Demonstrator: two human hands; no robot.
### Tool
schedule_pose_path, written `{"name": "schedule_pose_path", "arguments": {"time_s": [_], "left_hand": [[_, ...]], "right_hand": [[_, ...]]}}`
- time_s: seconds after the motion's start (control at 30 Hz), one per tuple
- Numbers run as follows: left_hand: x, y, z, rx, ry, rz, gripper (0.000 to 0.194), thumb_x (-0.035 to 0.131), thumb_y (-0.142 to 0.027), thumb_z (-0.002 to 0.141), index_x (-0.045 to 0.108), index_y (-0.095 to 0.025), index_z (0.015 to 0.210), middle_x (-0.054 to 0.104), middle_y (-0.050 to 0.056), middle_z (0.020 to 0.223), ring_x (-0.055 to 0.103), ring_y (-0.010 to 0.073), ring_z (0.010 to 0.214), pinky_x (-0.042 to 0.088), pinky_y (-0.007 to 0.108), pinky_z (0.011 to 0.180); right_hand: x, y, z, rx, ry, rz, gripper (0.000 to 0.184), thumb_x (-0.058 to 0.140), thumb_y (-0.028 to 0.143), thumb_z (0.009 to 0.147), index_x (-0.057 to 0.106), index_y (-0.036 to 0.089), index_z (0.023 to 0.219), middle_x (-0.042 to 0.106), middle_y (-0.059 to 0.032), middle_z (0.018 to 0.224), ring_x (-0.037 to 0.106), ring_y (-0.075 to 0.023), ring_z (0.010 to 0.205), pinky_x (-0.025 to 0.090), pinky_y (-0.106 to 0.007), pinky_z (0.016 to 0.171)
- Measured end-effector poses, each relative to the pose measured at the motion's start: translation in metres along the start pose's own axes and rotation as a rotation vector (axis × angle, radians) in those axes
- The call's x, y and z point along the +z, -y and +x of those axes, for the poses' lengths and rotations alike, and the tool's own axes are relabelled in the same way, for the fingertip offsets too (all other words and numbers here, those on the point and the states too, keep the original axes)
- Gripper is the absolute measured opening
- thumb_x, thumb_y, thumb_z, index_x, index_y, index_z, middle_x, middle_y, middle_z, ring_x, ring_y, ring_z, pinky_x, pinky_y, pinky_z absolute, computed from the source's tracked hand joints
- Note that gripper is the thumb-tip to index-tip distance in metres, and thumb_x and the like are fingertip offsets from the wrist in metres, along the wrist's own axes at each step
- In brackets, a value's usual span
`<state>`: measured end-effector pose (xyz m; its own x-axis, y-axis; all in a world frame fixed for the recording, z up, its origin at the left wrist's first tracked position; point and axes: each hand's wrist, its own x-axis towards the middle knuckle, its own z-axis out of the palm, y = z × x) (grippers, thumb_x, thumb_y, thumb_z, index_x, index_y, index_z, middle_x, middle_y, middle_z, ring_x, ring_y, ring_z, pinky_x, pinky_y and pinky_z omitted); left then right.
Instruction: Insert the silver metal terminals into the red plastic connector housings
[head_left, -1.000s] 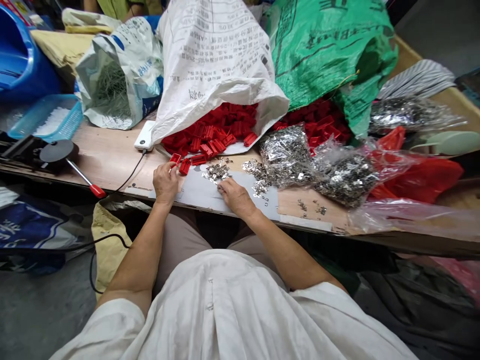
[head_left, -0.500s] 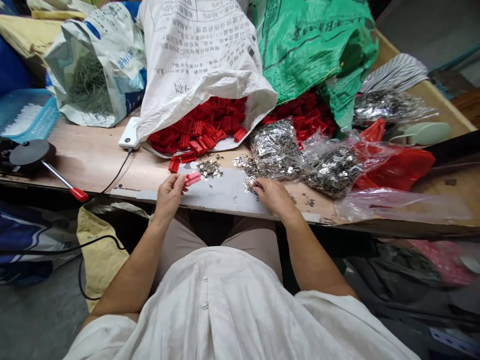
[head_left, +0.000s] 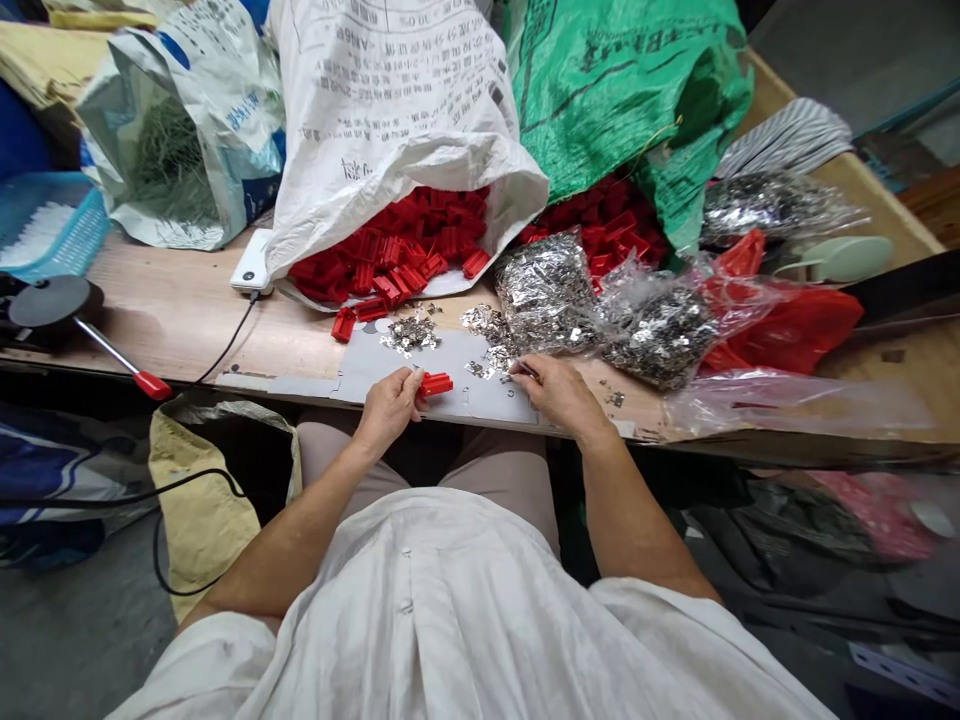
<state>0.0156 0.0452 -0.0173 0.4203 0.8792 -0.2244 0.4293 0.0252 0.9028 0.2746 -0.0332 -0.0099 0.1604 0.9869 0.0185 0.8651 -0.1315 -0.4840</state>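
A red plastic part [head_left: 436, 384] is pinched in my left hand [head_left: 391, 403], over the front of the grey sheet [head_left: 375, 372]. My right hand [head_left: 559, 392] is closed, thumb and finger pinched around something small that I cannot make out. It is close beside a loose pile of small metal pieces [head_left: 495, 350]. Another small heap of metal pieces [head_left: 411, 333] lies farther left on the sheet. Behind them more red plastic parts [head_left: 397, 250] spill from the mouth of a white woven sack [head_left: 405, 90].
Clear bags of metal pieces [head_left: 547, 290] lie at right, near a red plastic bag [head_left: 795, 320]. A green sack [head_left: 622, 90] stands behind. On the left are a lever with a red grip [head_left: 152, 384], a white power bank [head_left: 252, 262] and a blue basket [head_left: 82, 235].
My left hand has moved right and nearer to me with the red plastic part, towards my right hand. The right hand has drawn slightly away from the metal pile, still pinched.
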Motion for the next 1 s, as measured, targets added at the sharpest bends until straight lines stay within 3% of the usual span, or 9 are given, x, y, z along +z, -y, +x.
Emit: {"name": "schedule_pose_path", "arguments": {"time_s": [0.17,0.3,0.4,0.53,0.7,0.77,0.83,0.9,1.0], "left_hand": [[-0.003,-0.002,-0.001,-0.051,-0.028,0.08,0.026,0.043,-0.046,0.092,0.057,-0.024,0.091,0.062,-0.006,0.054,0.055,0.0113,0.043,0.037,0.021,0.051],[-0.01,0.0,-0.006,-0.011,-0.044,0.207,0.03,0.042,-0.046,0.094,0.059,-0.026,0.107,0.062,-0.005,0.055,0.056,0.0133,0.046,0.039,0.023,0.058],[-0.01,0.001,-0.011,0.077,-0.128,0.433,0.035,0.045,-0.049,0.093,0.06,-0.026,0.115,0.065,-0.001,0.066,0.062,0.0163,0.061,0.04,0.025,0.065],[-0.002,0.002,-0.015,0.239,-0.205,0.631,0.042,0.056,-0.052,0.087,0.061,-0.024,0.117,0.064,0.006,0.096,0.063,0.0192,0.082,0.044,0.027,0.074],[0.011,0.004,-0.009,0.34,-0.194,0.728,0.028,0.064,-0.036,0.084,0.063,-0.022,0.109,0.058,0.009,0.109,0.056,0.0238,0.1,0.046,0.032,0.085],[0.012,0.004,-0.007,0.359,-0.197,0.632,0.022,0.064,-0.031,0.085,0.064,-0.02,0.104,0.06,0.01,0.11,0.054,0.0253,0.105,0.043,0.036,0.093],[0.011,0.002,-0.007,0.32,-0.187,0.402,0.019,0.064,-0.031,0.084,0.063,-0.02,0.099,0.063,0.009,0.106,0.054,0.0241,0.104,0.043,0.038,0.096],[0.008,-0.003,-0.009,0.188,-0.123,0.028,0.02,0.064,-0.036,0.084,0.061,-0.019,0.095,0.065,0.006,0.096,0.059,0.0199,0.092,0.048,0.035,0.087],[0.002,-0.012,-0.015,-0.092,0.1,-0.583,0.03,0.065,-0.042,0.082,0.057,-0.02,0.101,0.064,0.001,0.085,0.062,0.0134,0.072,0.051,0.027,0.066]], "right_hand": [[0.013,-0.002,-0.003,0.009,-0.018,-0.003,0.012,0.056,0.026,0.085,0.065,0.023,0.092,0.068,-0.0046,0.09,0.06,-0.0199,0.083,0.042,-0.03,0.074],[0.02,0.0,-0.003,0.006,-0.043,-0.022,0.011,0.055,0.027,0.085,0.066,0.024,0.086,0.07,-0.0042,0.087,0.061,-0.0201,0.082,0.042,-0.029,0.072],[0.018,0.002,-0.007,0.06,-0.052,0.028,0.013,0.056,0.031,0.085,0.066,0.025,0.09,0.07,-0.0026,0.081,0.063,-0.0197,0.075,0.043,-0.029,0.07],[0.015,0.009,-0.013,0.127,-0.034,0.269,0.015,0.055,0.034,0.086,0.062,0.025,0.095,0.071,-0.001,0.08,0.062,-0.0161,0.064,0.044,-0.027,0.065],[0.019,0.02,-0.013,0.066,-0.051,0.364,0.016,0.054,0.036,0.085,0.06,0.022,0.087,0.069,-0.0028,0.085,0.056,-0.0139,0.064,0.042,-0.027,0.063],[0.023,0.026,-0.011,0.038,-0.063,0.389,0.013,0.055,0.034,0.083,0.06,0.021,0.086,0.068,-0.0023,0.084,0.055,-0.0135,0.065,0.041,-0.026,0.063],[0.026,0.033,-0.009,0.013,-0.064,0.486,0.015,0.058,0.033,0.081,0.058,0.021,0.091,0.068,-0.002,0.086,0.057,-0.0136,0.068,0.043,-0.026,0.064],[0.028,0.043,-0.008,-0.018,-0.072,0.614,0.023,0.061,0.033,0.079,0.055,0.022,0.098,0.068,-0.0025,0.091,0.061,-0.0147,0.075,0.045,-0.026,0.067],[0.027,0.057,-0.006,-0.048,-0.054,0.706,0.02,0.063,0.034,0.08,0.058,0.021,0.095,0.067,-0.0021,0.088,0.06,-0.0137,0.073,0.045,-0.025,0.065]]}}
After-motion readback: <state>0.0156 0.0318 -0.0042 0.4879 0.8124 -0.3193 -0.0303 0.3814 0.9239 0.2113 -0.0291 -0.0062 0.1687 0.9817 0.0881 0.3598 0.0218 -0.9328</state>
